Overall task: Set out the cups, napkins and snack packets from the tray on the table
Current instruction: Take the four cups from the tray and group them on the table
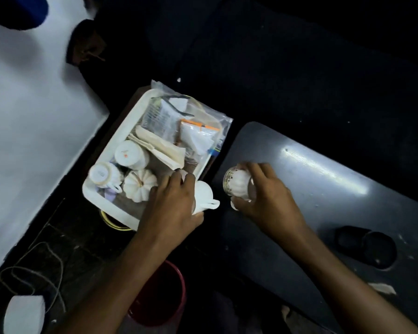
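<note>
Two cups in hand at once. Right hand (266,198) fingers (255,172) clamped round a ribbed white cup w/ gilt rim (235,185), tipped on its side, mouth facing left, held over the grey table's (348,213) left end, prob. so it can be turned upright and set down. Left hand (171,201) fingers closed on a plain white cup (204,197), handle pointing right, at the white tray's (121,141) near right corner, just past the rim.

Three more ribbed cups (130,155) lie toward the near left corner; napkins (164,150) mid-tray; snack packets in a clear bag (196,131) at the far end.

Room: table mostly bare, a dark object (367,247) near its front edge; narrow gap between tray and table.
</note>
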